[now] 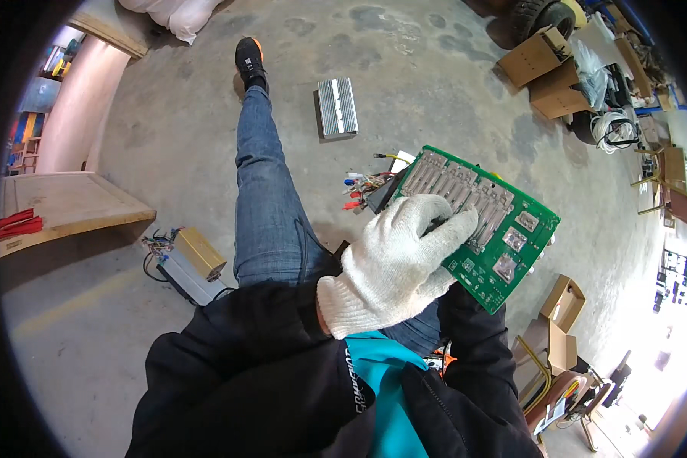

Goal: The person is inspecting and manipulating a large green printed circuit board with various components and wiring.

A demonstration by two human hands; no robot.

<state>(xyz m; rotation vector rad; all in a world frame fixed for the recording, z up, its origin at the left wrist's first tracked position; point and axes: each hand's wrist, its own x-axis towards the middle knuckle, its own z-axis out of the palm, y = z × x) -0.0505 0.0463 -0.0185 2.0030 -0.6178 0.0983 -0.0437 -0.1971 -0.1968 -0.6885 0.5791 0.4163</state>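
Observation:
A green circuit board (540, 221) is held up in front of me, tilted, with rows of grey metal strips and several square metal pads on its face. My left hand (393, 263), in a white knit glove, reaches across its left edge. The index finger is stretched out onto the metal strips, the thumb is apart from it lower down, and another finger is bent. Most of my right hand (532, 269) is hidden behind the board; only bits of fingertips show at its right edge, holding it from below.
A silver finned metal case (337, 108) lies on the concrete floor ahead. Bundled wires (362, 187) show beside the board. At left are a gold metal box (199, 253) with wires and a wooden platform (76, 200). Cardboard boxes (561, 84) and an open carton (563, 301) stand at right.

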